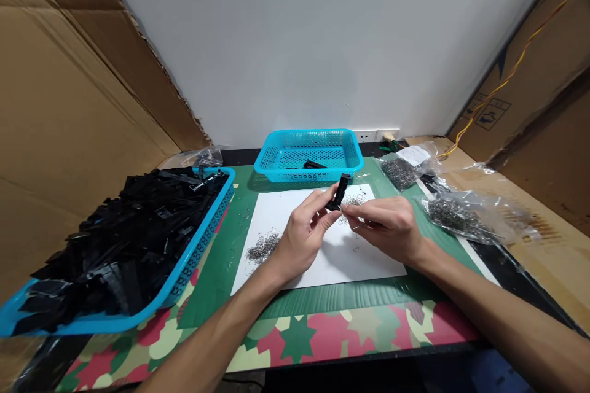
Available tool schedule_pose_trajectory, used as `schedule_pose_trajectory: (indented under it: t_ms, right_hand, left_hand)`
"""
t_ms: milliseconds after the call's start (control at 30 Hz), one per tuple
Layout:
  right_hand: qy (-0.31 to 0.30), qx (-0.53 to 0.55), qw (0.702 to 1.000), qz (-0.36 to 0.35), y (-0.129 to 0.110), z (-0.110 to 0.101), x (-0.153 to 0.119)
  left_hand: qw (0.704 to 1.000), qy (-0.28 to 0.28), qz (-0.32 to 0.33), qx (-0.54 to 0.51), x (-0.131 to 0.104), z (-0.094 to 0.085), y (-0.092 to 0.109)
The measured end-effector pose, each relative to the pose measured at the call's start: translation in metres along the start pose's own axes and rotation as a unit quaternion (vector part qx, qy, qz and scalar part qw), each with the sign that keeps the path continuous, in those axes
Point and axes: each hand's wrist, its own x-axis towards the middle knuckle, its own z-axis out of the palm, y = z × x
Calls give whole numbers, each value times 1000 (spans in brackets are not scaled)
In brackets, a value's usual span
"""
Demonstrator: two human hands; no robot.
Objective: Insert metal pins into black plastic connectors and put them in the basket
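Note:
My left hand [306, 227] is closed around a black plastic part [342, 189], which stands up from between the fingers above a white sheet [318, 273]. Right against that part, my right hand [387, 224] is closed in a pinch. A thin metal piece shows faintly at its fingertips, too small to make out fully. Small bent metal wire pieces lie in one pile [263, 247] left of my left hand. Another pile [354, 201] of such pieces lies behind my hands, partly hidden by them.
A blue basket [198, 249] heaped with black plastic parts stands at the left. Another blue basket [308, 175] with a few black parts is at the back. Clear bags [401, 173] of metal pieces lie at the right. Cardboard [530, 110] walls both sides.

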Motion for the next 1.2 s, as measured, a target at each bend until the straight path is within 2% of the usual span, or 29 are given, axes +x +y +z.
schedule_pose_trajectory:
  t_ms: [233, 500, 633, 800, 933, 1000, 1100, 1200]
  right_hand:
    - [-10, 21, 1000, -16, 2, -1, 2]
    - [-38, 47, 998, 32, 1, 0, -1]
    - [-54, 88, 994, 34, 1, -2, -2]
    - [-51, 117, 990, 59, 6, -7, -1]
    - [-39, 105, 993, 44, 11, -12, 3]
    - [-34, 90, 995, 32, 13, -14, 4]
    - [-53, 99, 993, 34, 16, -15, 3]
    - [-78, 119, 987, 77, 20, -15, 0]
  left_hand:
    - [997, -43, 46, 45, 0, -1, 0]
    - [997, -68, 22, 7, -1, -1, -3]
    - [996, -87, 2, -12, -3, -1, 0]
    - [986, -89, -54, -131, -1, -1, 4]
    - [954, -112, -133, -245, 2, -1, 3]
    - [941, -136, -150, -270, 3, -1, 4]
    - [956, -137, -139, -217, 3, -3, 7]
    - [989, -90, -89, -81, 3, -6, 9]
